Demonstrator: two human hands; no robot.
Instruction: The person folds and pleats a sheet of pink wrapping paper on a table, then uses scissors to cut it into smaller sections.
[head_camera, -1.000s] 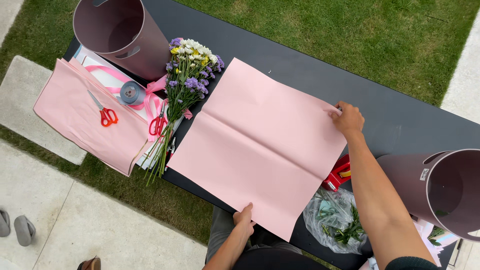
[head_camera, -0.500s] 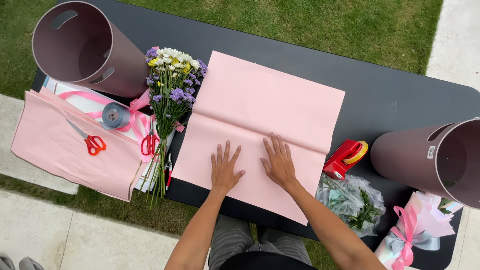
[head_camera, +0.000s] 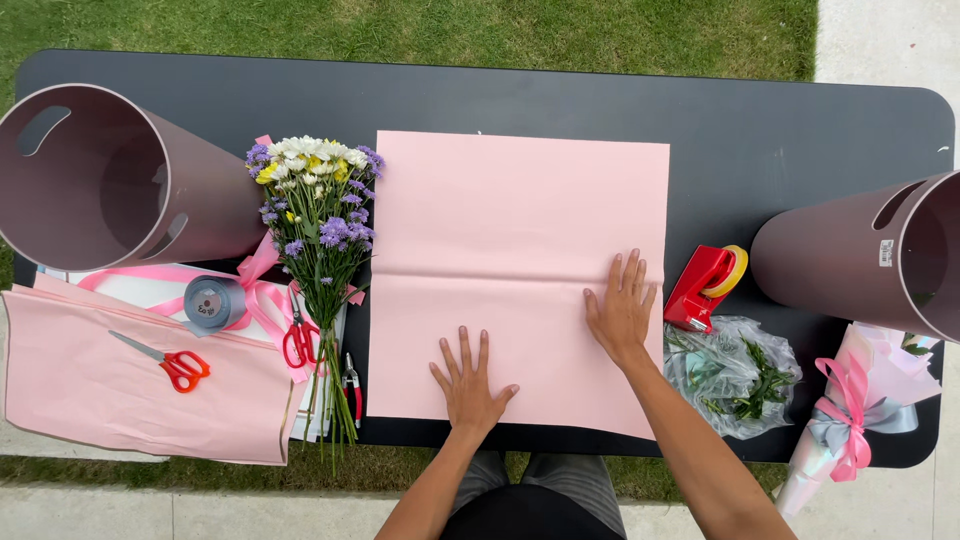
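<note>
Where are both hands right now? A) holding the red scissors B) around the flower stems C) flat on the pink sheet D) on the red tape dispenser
C: the left hand and right hand both lie palm down, fingers spread, on the near half of the pink sheet; the flowers lie untouched to its left.

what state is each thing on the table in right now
pink paper sheet: spread flat, one crease across the middle
left hand: open, palm flat on the sheet
right hand: open, palm flat on the sheet
flower bunch: lying down, unwrapped
left bucket: tipped on its side
right bucket: tipped on its side
red scissors: closed
tape dispenser: standing beside the sheet
ribbon spool: partly unrolled
</note>
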